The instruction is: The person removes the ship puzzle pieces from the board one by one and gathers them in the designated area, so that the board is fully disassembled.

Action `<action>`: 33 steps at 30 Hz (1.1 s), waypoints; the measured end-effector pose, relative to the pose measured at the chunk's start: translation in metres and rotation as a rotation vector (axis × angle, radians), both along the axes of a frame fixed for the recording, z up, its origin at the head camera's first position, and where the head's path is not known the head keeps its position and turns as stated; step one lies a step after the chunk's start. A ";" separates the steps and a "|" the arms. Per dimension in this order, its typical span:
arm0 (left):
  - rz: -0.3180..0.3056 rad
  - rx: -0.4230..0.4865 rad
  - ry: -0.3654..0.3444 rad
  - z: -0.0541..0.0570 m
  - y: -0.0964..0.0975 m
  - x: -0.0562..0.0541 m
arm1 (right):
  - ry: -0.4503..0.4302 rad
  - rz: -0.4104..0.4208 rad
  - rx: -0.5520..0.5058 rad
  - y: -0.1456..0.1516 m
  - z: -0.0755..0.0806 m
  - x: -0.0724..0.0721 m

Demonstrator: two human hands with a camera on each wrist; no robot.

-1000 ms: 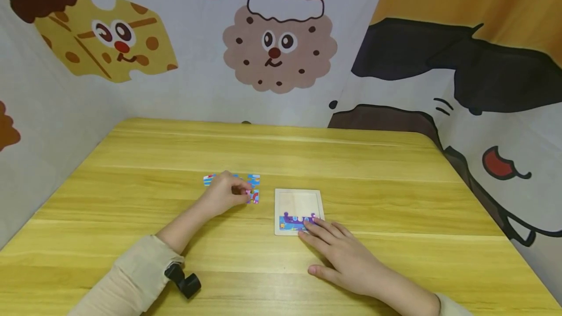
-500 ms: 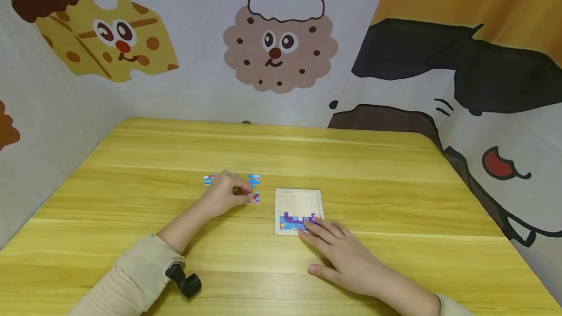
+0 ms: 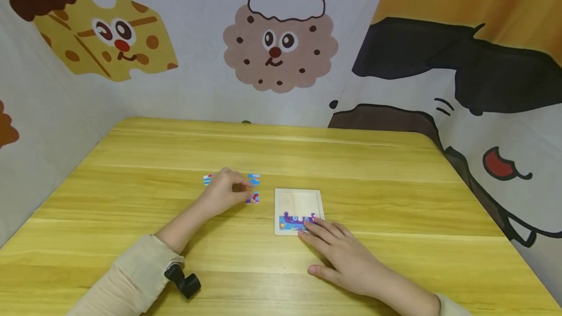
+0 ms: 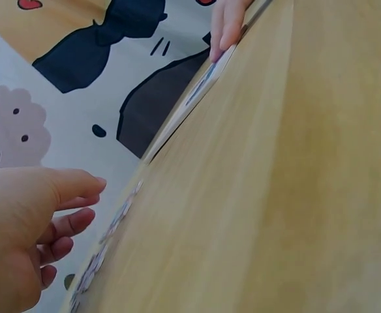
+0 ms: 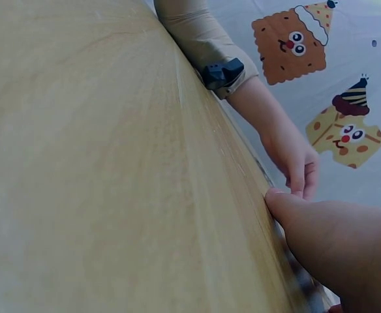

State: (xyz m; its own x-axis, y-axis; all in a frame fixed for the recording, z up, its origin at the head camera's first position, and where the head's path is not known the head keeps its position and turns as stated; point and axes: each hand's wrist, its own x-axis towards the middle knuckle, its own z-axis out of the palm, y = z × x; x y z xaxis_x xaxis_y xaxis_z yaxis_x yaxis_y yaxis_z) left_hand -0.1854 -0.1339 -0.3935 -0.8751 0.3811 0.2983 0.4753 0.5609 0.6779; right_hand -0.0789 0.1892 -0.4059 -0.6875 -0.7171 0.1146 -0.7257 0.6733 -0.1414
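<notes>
A small wooden puzzle tray [image 3: 300, 201] lies on the table, with blue and purple pieces [image 3: 291, 223] filling its lower part and bare wood above. My right hand [image 3: 344, 257] rests its fairly straight fingertips on the tray's lower right corner. To the left, my left hand [image 3: 224, 191] hovers over loose puzzle pieces, its thumb and fingers loosely bent. Nothing shows between its fingertips [image 4: 99, 184] in the left wrist view. By them lie a red-and-purple piece [image 3: 254, 198] and a blue-and-white piece [image 3: 254, 179]. Another piece [image 3: 208, 179] shows beyond the hand, which hides part of the group.
The wooden table [image 3: 373, 174] reaches back to a cloth [image 3: 184, 96] printed with cartoon food figures. A black device [image 3: 184, 281] is strapped at my left sleeve cuff.
My left hand has stayed over the loose pieces; its fingertips have shifted slightly up, showing more of the red-and-purple piece. My right hand and the tray have not moved.
</notes>
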 end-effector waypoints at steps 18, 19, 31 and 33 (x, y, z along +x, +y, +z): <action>-0.110 0.017 -0.012 0.005 0.027 0.020 | -0.006 -0.008 0.002 -0.001 0.001 0.000; -0.111 0.010 -0.010 0.005 0.029 0.021 | -0.008 -0.010 0.004 -0.001 0.001 0.001; -0.161 -0.028 -0.043 -0.001 0.044 0.031 | -0.010 -0.012 -0.002 0.000 0.002 0.001; -0.164 -0.043 -0.032 -0.002 0.046 0.033 | -0.007 -0.009 -0.002 0.000 0.002 0.001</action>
